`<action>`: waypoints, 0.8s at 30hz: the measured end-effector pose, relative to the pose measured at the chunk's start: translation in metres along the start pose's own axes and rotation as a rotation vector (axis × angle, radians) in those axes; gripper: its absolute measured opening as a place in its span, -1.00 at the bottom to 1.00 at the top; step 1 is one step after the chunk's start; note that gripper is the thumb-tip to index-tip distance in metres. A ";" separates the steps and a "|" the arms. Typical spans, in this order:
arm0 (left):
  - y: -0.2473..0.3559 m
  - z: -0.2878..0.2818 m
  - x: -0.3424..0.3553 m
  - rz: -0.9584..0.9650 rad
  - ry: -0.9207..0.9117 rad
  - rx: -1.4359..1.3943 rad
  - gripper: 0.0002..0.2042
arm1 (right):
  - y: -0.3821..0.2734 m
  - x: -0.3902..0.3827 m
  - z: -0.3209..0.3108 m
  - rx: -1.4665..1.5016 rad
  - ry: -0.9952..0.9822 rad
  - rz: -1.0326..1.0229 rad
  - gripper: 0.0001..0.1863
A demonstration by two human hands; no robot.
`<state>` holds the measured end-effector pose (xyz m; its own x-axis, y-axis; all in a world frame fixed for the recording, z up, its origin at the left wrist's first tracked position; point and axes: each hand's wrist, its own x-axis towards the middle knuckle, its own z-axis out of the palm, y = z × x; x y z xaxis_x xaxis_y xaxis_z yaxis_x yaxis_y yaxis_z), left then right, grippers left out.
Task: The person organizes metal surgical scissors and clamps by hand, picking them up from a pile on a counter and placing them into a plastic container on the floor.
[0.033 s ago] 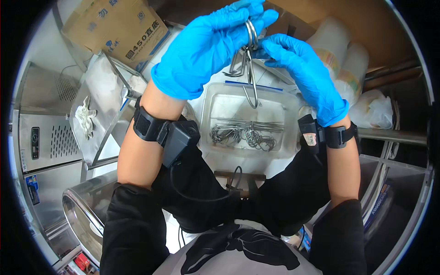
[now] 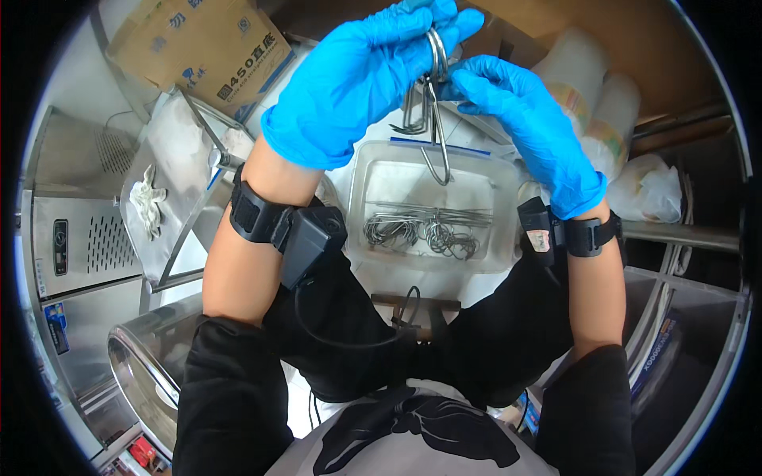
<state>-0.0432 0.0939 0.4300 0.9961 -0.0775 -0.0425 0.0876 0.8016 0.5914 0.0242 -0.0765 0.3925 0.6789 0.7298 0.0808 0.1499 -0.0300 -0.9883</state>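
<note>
- My left hand (image 2: 361, 83) has its grip clamped on a bunch of metal hooks (image 2: 432, 103), fingers pinching their ringed tops so the curved ends hang down.
- My right hand (image 2: 528, 127) meets it from the other side, fingertips closed on the same rings; both hands wear blue gloves.
- As I judge it, I am sorting or separating hooks from the bunch; the next move calls for a fine pinch to free one without dropping the rest.
- The bunch hangs directly above a clear plastic tub (image 2: 381, 182).
- Inside the tub lies a loose tangle of more hooks (image 2: 425, 230) along its near side.
- Left of the tub stands a steel tray (image 2: 171, 143) with a crumpled rag (image 2: 147, 198); beyond that tray, a cardboard box (image 2: 198, 44).
- Right of the tub are stacked white cups (image 2: 583, 79).
</note>
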 end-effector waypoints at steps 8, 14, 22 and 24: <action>-0.007 0.001 0.015 -0.066 -0.185 -0.311 -0.69 | 0.004 -0.006 0.002 -0.035 -0.031 0.057 -0.58; -0.011 -0.003 0.024 -0.300 -0.437 -0.730 -0.67 | 0.003 -0.013 -0.006 -0.053 -0.011 0.023 -0.61; -0.012 -0.004 0.025 -0.397 -0.526 -0.708 -0.60 | 0.011 -0.024 -0.004 -0.406 0.216 -0.376 -0.78; -0.013 -0.005 0.027 -0.405 -0.551 -0.674 -0.62 | 0.010 -0.026 -0.006 -0.445 0.212 -0.381 -0.80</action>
<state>-0.0177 0.0840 0.4175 0.7580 -0.5539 0.3444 0.5839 0.8116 0.0200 0.0124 -0.1002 0.3811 0.6400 0.5950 0.4861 0.6639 -0.1098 -0.7397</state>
